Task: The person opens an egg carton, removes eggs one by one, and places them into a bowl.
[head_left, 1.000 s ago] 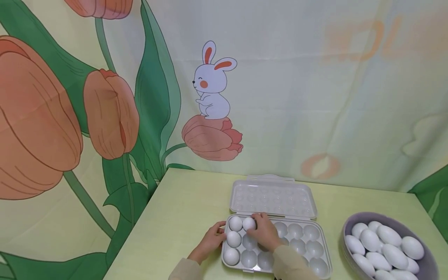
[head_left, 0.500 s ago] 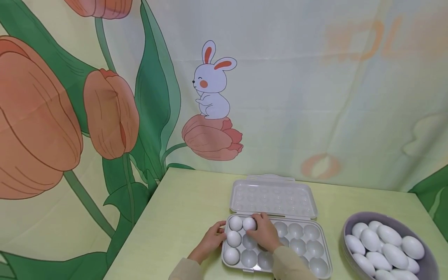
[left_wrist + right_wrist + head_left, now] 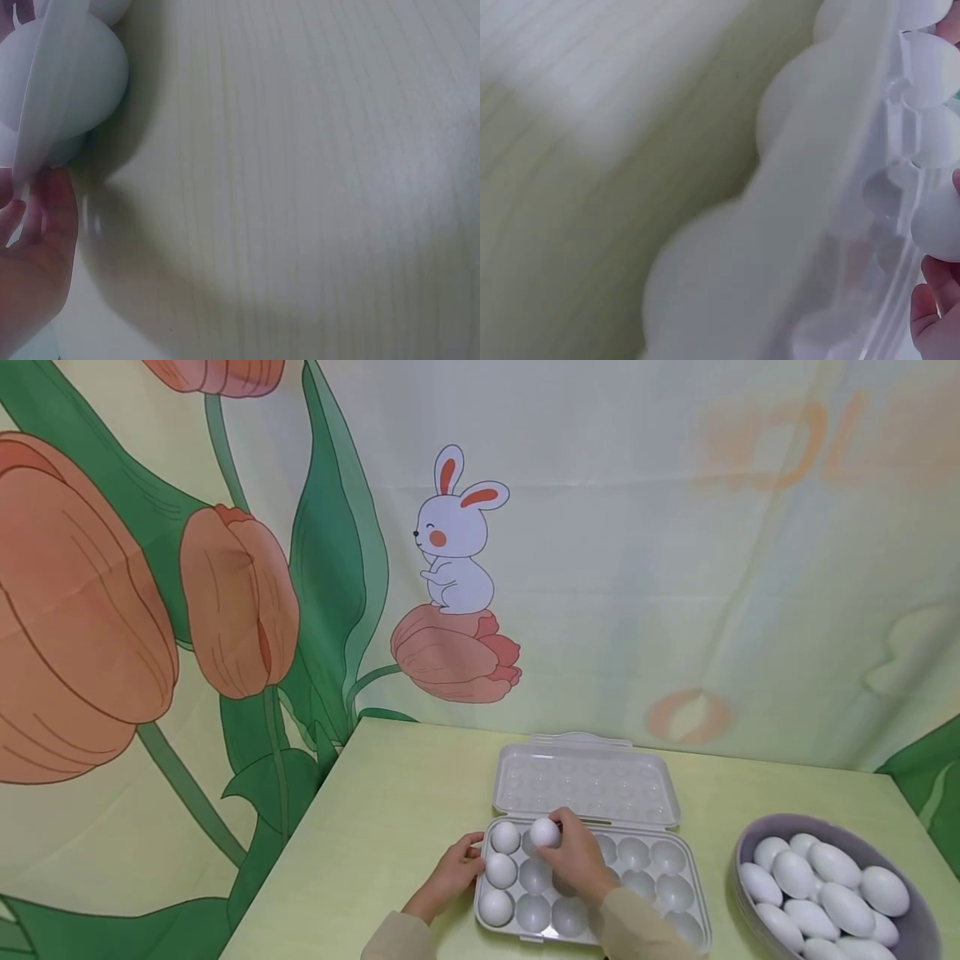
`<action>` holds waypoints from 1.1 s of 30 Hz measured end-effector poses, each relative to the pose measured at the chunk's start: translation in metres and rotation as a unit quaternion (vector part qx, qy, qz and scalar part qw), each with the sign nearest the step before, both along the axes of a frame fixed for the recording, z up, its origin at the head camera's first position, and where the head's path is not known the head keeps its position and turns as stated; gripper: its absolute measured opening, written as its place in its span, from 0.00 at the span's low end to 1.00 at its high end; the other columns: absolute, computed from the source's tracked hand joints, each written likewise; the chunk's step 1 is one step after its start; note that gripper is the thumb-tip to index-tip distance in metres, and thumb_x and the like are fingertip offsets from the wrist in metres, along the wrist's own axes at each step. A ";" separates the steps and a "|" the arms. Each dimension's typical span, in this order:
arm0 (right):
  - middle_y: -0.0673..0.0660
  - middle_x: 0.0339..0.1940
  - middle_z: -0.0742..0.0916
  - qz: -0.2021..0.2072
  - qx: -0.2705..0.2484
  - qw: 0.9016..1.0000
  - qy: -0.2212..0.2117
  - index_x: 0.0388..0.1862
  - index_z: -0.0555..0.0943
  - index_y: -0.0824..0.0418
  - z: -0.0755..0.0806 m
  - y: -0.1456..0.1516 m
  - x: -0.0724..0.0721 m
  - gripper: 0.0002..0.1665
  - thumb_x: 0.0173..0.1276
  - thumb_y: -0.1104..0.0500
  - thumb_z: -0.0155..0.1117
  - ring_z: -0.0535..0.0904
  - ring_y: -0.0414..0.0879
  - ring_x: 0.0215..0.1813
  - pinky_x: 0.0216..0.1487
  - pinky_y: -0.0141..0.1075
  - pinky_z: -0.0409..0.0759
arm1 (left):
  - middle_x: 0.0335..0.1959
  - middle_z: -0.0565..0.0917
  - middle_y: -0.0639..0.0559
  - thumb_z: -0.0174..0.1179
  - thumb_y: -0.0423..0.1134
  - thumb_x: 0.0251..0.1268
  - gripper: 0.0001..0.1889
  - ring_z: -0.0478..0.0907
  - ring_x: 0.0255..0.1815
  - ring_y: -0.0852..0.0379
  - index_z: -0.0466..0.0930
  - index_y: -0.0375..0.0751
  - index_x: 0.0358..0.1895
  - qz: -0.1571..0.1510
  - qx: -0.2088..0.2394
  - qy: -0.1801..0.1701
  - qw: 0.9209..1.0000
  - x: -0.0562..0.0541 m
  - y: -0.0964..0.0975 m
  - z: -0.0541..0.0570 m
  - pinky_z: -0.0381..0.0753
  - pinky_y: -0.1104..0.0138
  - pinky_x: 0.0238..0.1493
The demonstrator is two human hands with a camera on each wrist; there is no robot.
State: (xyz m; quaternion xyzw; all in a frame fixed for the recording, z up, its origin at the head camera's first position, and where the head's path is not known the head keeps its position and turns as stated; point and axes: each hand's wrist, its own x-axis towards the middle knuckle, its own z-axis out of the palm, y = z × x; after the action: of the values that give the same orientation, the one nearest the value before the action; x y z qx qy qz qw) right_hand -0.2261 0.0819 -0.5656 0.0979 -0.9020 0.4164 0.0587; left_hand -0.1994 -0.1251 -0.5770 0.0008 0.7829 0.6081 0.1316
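Note:
An egg carton point(image 3: 533, 913) of pale plastic lies open on the table, its lid point(image 3: 587, 787) folded back. Three white eggs point(image 3: 501, 872) fill its leftmost column. My right hand point(image 3: 581, 860) pinches another white egg point(image 3: 544, 832) between thumb and fingers, over the second cup of the back row. In the right wrist view this held egg point(image 3: 939, 221) shows at the right edge, fingertips against it. On the left side, my left hand point(image 3: 452, 872) grips the carton's rim, and the left wrist view shows its fingers point(image 3: 64, 217) at that edge.
To the right stands a grey-purple bowl point(image 3: 924, 922) heaped with several white eggs point(image 3: 846, 908). Behind the table point(image 3: 390, 793) hangs a cloth backdrop point(image 3: 600, 568) printed with tulips and a rabbit.
My right hand has raised the egg out of its cup and shifted slightly right and back with it. The left hand stays at the carton's rim.

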 end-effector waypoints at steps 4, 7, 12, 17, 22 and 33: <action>0.54 0.35 0.82 0.008 -0.008 1.000 -0.011 0.38 0.73 0.61 0.009 0.009 0.003 0.22 0.41 0.63 0.67 0.76 0.45 0.37 0.38 0.37 0.73 | 0.37 0.70 0.42 0.46 0.27 0.54 0.26 0.70 0.31 0.58 0.59 0.28 0.60 0.000 0.002 0.001 1.000 0.002 0.001 0.003 0.76 0.66 0.28; 0.53 0.35 0.81 0.006 -0.009 1.000 -0.012 0.39 0.73 0.60 0.014 0.016 0.005 0.22 0.42 0.62 0.68 0.76 0.44 0.38 0.40 0.38 0.73 | 0.37 0.70 0.42 0.46 0.27 0.54 0.26 0.70 0.31 0.58 0.59 0.27 0.60 -0.001 0.005 0.002 1.000 0.002 0.001 0.005 0.76 0.66 0.29; 0.52 0.35 0.81 0.005 -0.001 1.000 -0.011 0.40 0.74 0.60 0.030 0.029 0.007 0.23 0.43 0.62 0.69 0.76 0.44 0.39 0.41 0.38 0.72 | 0.37 0.71 0.41 0.45 0.27 0.55 0.25 0.71 0.31 0.59 0.59 0.27 0.60 -0.008 0.011 0.007 1.000 0.002 0.000 0.002 0.76 0.65 0.29; 0.53 0.35 0.82 0.010 -0.010 1.000 -0.018 0.41 0.75 0.60 0.056 0.050 0.008 0.22 0.44 0.63 0.68 0.75 0.44 0.38 0.40 0.36 0.72 | 0.36 0.73 0.42 0.45 0.26 0.56 0.25 0.72 0.30 0.60 0.59 0.26 0.60 -0.012 0.012 0.014 1.000 0.002 -0.001 0.001 0.76 0.65 0.28; 0.57 0.36 0.81 0.025 0.009 1.000 0.017 0.41 0.74 0.64 0.084 0.081 0.007 0.21 0.45 0.63 0.66 0.75 0.45 0.35 0.36 0.35 0.72 | 0.36 0.73 0.42 0.45 0.27 0.56 0.24 0.72 0.30 0.60 0.59 0.27 0.59 -0.012 0.012 0.012 1.000 0.002 0.000 0.001 0.75 0.66 0.28; 0.61 0.37 0.80 0.015 0.054 0.997 -0.044 0.47 0.70 0.66 0.119 0.161 0.005 0.24 0.53 0.57 0.63 0.74 0.46 0.34 0.27 0.34 0.72 | 0.36 0.72 0.40 0.45 0.26 0.57 0.23 0.71 0.31 0.59 0.60 0.27 0.59 -0.008 0.011 0.011 1.000 0.001 0.000 -0.001 0.75 0.66 0.28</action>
State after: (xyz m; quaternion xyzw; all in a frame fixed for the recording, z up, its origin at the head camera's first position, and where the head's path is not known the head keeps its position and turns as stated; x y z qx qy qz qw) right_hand -0.2208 0.2430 -0.4468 0.0961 -0.9234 0.3715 0.0072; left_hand -0.1985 -0.1252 -0.5780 0.0147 0.7778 0.6152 0.1280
